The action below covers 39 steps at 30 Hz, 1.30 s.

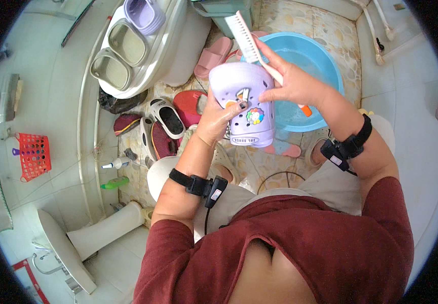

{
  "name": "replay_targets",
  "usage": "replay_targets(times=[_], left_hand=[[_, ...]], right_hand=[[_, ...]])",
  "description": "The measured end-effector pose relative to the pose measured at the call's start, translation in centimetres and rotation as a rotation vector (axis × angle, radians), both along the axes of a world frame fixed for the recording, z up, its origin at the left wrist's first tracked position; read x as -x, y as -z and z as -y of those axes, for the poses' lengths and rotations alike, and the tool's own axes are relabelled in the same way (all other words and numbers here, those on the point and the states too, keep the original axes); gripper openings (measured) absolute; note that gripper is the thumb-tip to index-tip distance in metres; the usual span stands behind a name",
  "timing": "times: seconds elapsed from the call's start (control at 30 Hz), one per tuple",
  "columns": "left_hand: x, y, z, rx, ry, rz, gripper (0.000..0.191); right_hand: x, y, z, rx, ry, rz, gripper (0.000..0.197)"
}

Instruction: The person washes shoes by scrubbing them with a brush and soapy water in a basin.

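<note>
My left hand (219,119) grips a lavender foam clog (251,85) from its left side, the thumb over its perforated upper. Colourful charms, one a rainbow flower (255,116), sit on the clog. In my right hand (289,81) is a pale pink scrub brush (244,40) with white bristles, its orange-tipped handle running under the palm; the fingertips of this hand are at the clog's right side. Behind and below the right hand stands a round blue plastic basin (334,72) holding water.
Clogs (127,41) stand on a white surface at upper left. Pink slippers (215,57), a red slipper (190,106) and other shoes lie on the tiled floor. A green bottle (115,183) and a pedestal sink (63,250) are at left; a bin (226,19) stands behind.
</note>
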<state>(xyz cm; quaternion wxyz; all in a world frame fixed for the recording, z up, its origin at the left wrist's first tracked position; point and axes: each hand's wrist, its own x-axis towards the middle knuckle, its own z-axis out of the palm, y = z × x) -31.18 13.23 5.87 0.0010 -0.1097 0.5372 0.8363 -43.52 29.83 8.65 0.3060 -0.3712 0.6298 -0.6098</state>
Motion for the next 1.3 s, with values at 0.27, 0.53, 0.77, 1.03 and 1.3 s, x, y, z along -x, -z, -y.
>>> replay_targets(times=[0.27, 0.53, 0.77, 1.03, 1.3], left_hand=[[-0.4, 0.4, 2.7, 0.179, -0.119, -0.09, 0.066], [-0.8, -0.8, 0.6, 0.547, -0.071, 0.039, 0.062], [-0.5, 0.9, -0.6, 1.199, -0.014, 0.139, 0.063], [0.7, 2.1, -1.1, 1.428, 0.021, -0.16, 0.052], [1.1, 1.6, 1.4, 0.17, -0.207, 0.048, 0.054]], right_hand=[[-0.2, 0.4, -3.2, -0.374, 0.199, -0.714, 0.041], [-1.4, 1.5, -2.2, -0.679, 0.059, -0.847, 0.009], [-2.2, 2.0, -1.2, -0.646, 0.024, -0.95, 0.012], [-2.6, 3.9, 0.5, -0.609, 0.058, -0.931, 0.013], [-1.0, 3.5, -1.4, -0.419, 0.074, 0.305, 0.045]])
